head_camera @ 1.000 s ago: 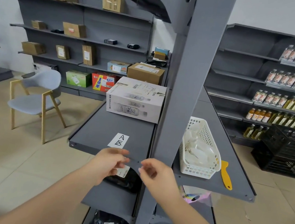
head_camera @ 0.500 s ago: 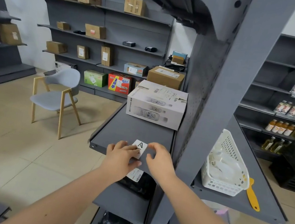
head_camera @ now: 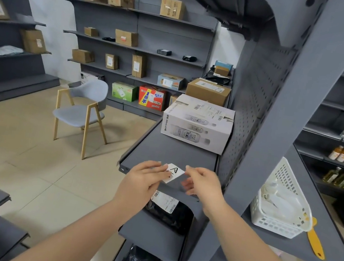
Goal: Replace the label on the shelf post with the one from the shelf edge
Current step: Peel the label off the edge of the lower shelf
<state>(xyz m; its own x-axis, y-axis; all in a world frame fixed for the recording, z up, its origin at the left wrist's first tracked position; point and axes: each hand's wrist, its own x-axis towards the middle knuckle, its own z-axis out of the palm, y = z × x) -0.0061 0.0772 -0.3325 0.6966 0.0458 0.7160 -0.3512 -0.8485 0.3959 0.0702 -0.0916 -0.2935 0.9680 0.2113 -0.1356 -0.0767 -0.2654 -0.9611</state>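
A white label [head_camera: 173,172] marked "A" is near the front edge of the grey shelf [head_camera: 170,152]. Its corner is lifted and tilted. My left hand [head_camera: 141,181] pinches the label's left side, fingers covering part of it. My right hand [head_camera: 202,184] touches the label's right edge with its fingertips. The grey shelf post [head_camera: 279,114] rises just right of my hands; no label shows on its visible face.
A white carton of bottles [head_camera: 197,124] sits further back on the same shelf. A white basket [head_camera: 284,203] and a yellow scraper [head_camera: 316,240] lie on the shelf right of the post. Black bags fill lower shelves. A chair [head_camera: 81,108] stands on the tiled floor to the left.
Both hands rose from the shelf's front edge onto the label. The label went from lying flat to being lifted and tilted between my fingers. The view shifted left and closer.
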